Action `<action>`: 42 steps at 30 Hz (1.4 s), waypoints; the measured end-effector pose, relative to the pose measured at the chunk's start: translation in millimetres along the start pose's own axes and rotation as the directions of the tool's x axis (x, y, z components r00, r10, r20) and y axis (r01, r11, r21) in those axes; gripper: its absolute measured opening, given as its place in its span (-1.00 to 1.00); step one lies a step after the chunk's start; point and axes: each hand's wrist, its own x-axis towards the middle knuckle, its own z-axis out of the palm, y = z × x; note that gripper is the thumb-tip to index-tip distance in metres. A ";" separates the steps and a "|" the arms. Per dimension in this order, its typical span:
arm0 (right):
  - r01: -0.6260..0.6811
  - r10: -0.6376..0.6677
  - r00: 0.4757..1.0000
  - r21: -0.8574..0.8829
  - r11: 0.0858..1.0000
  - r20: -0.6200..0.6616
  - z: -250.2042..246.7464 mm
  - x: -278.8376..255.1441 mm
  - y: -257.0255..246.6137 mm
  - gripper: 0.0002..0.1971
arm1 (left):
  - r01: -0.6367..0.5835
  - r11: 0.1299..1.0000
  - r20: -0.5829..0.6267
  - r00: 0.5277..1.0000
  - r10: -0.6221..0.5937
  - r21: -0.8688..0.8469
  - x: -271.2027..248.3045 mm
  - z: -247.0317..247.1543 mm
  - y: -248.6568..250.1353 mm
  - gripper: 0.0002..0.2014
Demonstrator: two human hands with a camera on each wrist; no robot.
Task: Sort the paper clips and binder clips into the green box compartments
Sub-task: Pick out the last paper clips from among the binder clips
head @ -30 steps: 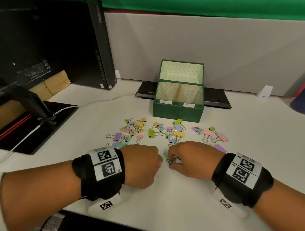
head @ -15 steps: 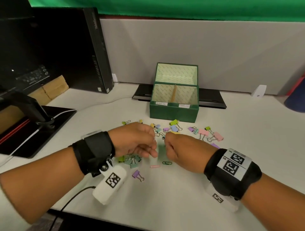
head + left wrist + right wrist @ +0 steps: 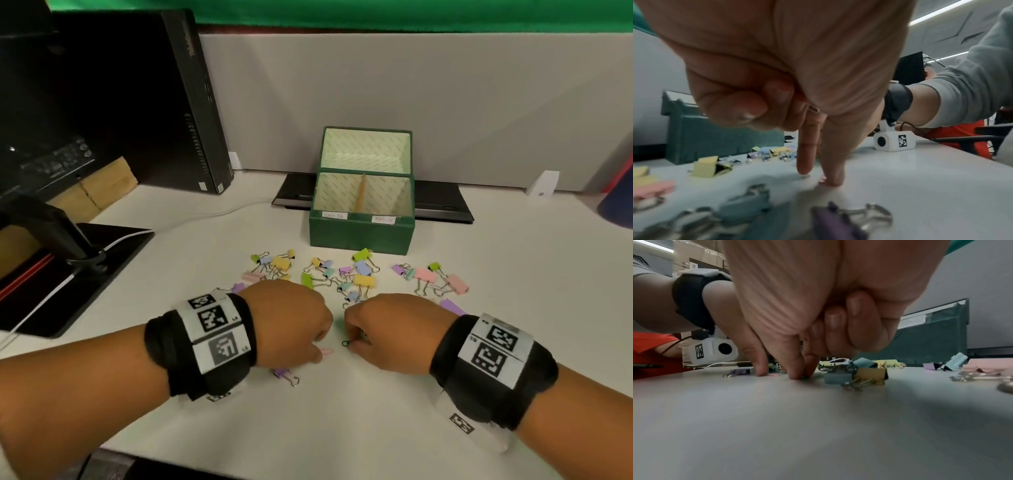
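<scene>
The green box stands open at the back, with two labelled front compartments and nothing visible in them. Pastel binder clips lie scattered in front of it. My left hand is down on the table, thumb and forefinger at a pink paper clip. Its curled fingers hold another paper clip against the palm. My right hand pinches a dark green paper clip that lies on the table, also seen under the fingertips in the right wrist view.
A purple binder clip lies just under my left wrist. A monitor stand and a black computer tower fill the left side. A flat black device sits behind the box. The desk's front edge runs below my forearms.
Both hands have dropped from just above the table onto it. The left wrist has turned palm down to the pink clip, and the right fingers have closed on the green clip.
</scene>
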 end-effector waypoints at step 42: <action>-0.188 0.199 0.978 0.159 0.969 -0.062 -11.9 -39.9 105.9 -0.92 | -0.037 0.935 -0.078 0.997 0.010 -0.354 -15.6 -27.5 -61.4 -0.76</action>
